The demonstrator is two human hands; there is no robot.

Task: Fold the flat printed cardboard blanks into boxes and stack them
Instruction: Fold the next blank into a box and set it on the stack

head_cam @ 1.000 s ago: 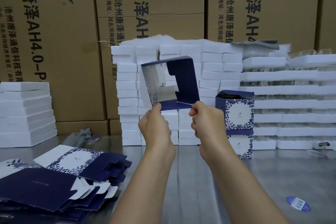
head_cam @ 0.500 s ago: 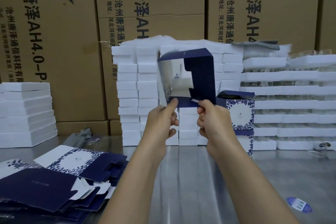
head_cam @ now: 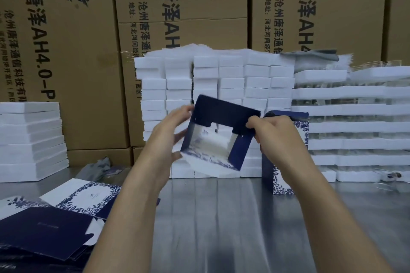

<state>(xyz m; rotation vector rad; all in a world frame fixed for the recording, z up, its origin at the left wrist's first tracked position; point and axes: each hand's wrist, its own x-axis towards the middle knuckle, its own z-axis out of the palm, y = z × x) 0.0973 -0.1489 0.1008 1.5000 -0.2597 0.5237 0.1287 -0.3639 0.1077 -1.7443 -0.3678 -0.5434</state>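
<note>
I hold a navy and white floral box blank (head_cam: 221, 115), opened into a sleeve and tilted, in mid-air above the metal table (head_cam: 221, 217). My left hand (head_cam: 170, 133) grips its left side, thumb on the upper edge. My right hand (head_cam: 273, 131) pinches the upper right corner and a navy flap. Through the open end I see the white inside. A pile of flat blanks (head_cam: 51, 226) lies at the lower left. Two folded boxes (head_cam: 286, 182) stand stacked just behind my right hand, partly hidden by it.
White foam blocks (head_cam: 221, 77) are stacked in a wall behind the box. More white foam trays (head_cam: 355, 128) rise at the right and a white stack (head_cam: 31, 137) at the left. Large brown cartons (head_cam: 177, 17) fill the back. A grey rag (head_cam: 97, 168) lies by the left cartons.
The box has come down and rotated, its open end now facing me. My hands have spread apart from its lower edge to its left side and upper right corner.
</note>
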